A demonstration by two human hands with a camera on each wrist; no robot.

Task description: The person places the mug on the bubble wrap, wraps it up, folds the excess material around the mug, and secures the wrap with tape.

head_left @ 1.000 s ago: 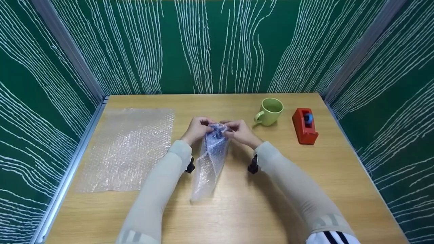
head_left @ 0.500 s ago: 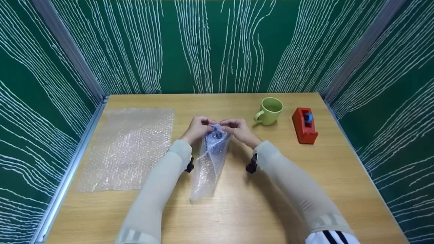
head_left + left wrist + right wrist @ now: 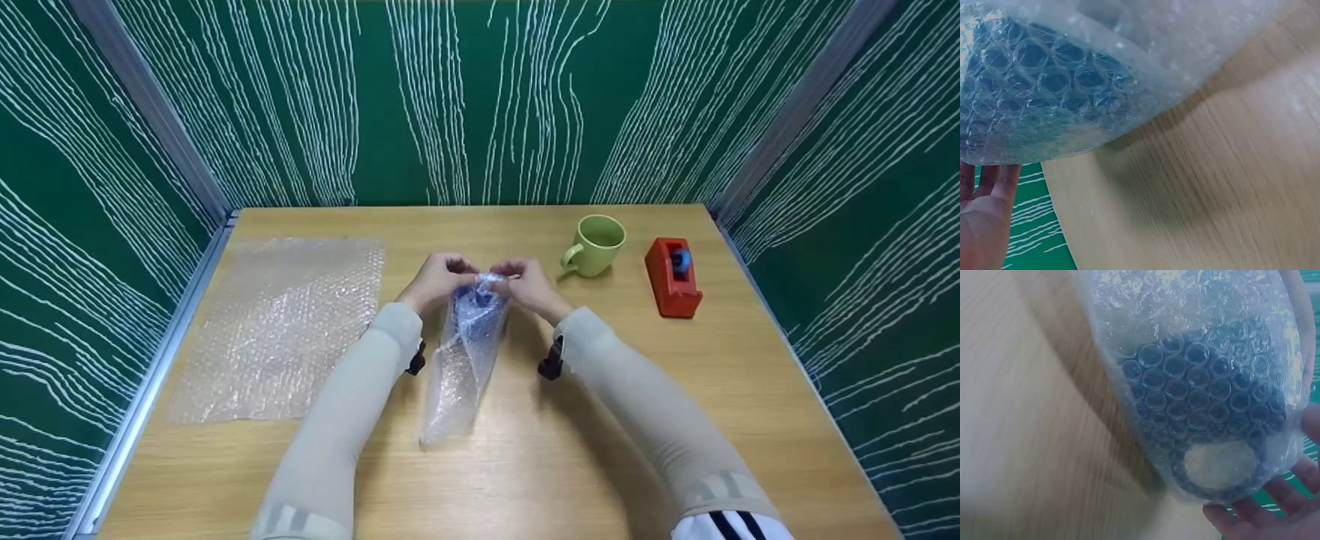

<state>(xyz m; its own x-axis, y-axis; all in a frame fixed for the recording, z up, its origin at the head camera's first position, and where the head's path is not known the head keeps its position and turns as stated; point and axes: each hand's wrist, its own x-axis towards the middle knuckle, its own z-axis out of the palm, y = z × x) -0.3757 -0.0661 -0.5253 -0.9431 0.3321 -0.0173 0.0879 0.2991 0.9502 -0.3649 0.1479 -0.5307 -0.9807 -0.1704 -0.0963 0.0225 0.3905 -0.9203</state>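
Head view shows my left hand (image 3: 437, 279) and right hand (image 3: 527, 283) meeting at the far end of a bubble-wrap bundle (image 3: 463, 352) in the middle of the table (image 3: 600, 420). Fingers of both hands are curled, pinching the gathered wrap at that end; the near end of the bundle trails down toward me and touches the wood.

Through the wrap the wrist views show a dark blue mug (image 3: 1207, 410), its handle ring (image 3: 1220, 467) pressed against the film. I judge the mug stiff, fairly weighty and breakable, while the wrap is soft, light and slick, so it could slide off the glaze if I hold only loose film. The safer hold seems to be round the body of the mug through the padding, not the empty tail. In the left wrist view the bundle (image 3: 1067, 73) hangs above the table, with my straight fingers (image 3: 991, 180) below it.

A flat sheet (image 3: 281, 330) of bubble wrap lies well apart on the left. A green cup (image 3: 596, 246) stands beyond my right hand, and a red tape dispenser (image 3: 673, 277) sits just beside it.
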